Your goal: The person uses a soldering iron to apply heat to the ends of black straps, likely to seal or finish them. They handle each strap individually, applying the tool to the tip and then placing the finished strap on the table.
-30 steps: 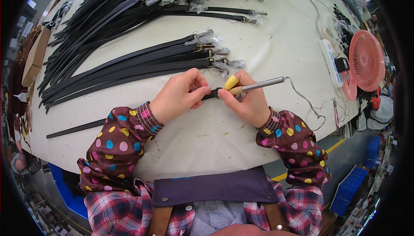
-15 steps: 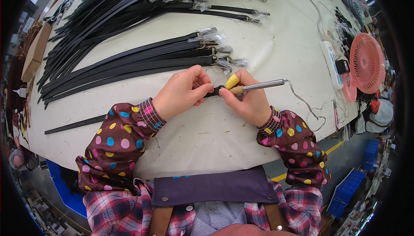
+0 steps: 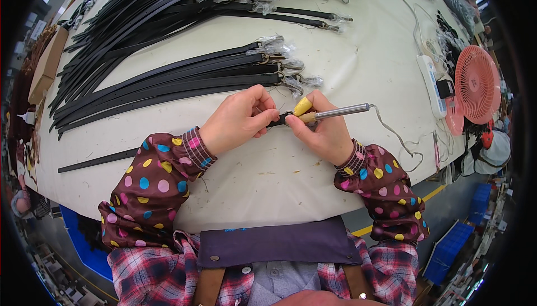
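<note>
My left hand [image 3: 238, 119] is closed, its thumb and fingers pinching the end of a black belt [image 3: 98, 161]. That belt's other end comes out on the left, past my sleeve. My right hand [image 3: 324, 130] grips a pen-shaped corded tool [image 3: 342, 111] with a silver barrel and tan front part, much like a soldering iron. A yellow cover [image 3: 302, 105] is on one of its fingers. Both hands meet at the belt end, with the right thumb against it. The tool's tip is hidden, so contact with the belt cannot be told.
Just beyond my hands lie several black belts [image 3: 184, 79] with plastic-wrapped buckles [image 3: 293, 65]. A larger heap of belts [image 3: 151, 10] spreads farther back on the white table [image 3: 347, 188]. At right are a pink fan [image 3: 477, 85], a white power strip [image 3: 430, 85] and the tool's cord [image 3: 391, 130].
Hardly anything differs. Both hands keep their grip at the belt end, and the whole scene has shifted by a few pixels.
</note>
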Tool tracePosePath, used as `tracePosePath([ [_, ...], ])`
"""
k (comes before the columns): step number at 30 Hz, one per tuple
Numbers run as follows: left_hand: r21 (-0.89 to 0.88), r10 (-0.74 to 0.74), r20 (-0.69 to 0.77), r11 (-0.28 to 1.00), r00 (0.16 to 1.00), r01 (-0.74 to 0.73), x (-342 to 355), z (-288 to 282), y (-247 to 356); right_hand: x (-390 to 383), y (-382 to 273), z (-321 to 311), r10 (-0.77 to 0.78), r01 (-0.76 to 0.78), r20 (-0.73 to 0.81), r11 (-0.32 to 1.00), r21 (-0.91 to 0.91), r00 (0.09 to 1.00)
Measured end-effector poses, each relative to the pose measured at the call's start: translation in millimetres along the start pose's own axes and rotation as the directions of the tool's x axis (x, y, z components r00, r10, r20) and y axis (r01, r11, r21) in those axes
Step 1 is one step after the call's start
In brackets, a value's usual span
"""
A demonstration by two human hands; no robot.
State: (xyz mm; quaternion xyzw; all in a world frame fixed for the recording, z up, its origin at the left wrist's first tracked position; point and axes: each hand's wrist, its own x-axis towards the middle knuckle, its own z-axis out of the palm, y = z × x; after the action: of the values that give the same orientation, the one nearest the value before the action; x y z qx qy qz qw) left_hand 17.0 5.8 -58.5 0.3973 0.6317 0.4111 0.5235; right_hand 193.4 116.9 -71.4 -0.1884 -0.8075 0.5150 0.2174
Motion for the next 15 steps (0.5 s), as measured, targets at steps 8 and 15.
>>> tracePosePath([
  [8, 0.001, -0.008, -0.001, 1.0, 1.0, 0.008, -0.2, 0.2, 1.0, 0.9, 2.2, 1.7, -0.021, 0.021, -0.027, 1.0, 0.008, 0.999],
  [15, 0.011, -0.012, -0.005, 1.0, 1.0, 0.012, -0.2, 0.2, 0.7, 1.1, 1.0, 1.6, -0.012, 0.012, -0.024, 1.0, -0.009, 1.0],
])
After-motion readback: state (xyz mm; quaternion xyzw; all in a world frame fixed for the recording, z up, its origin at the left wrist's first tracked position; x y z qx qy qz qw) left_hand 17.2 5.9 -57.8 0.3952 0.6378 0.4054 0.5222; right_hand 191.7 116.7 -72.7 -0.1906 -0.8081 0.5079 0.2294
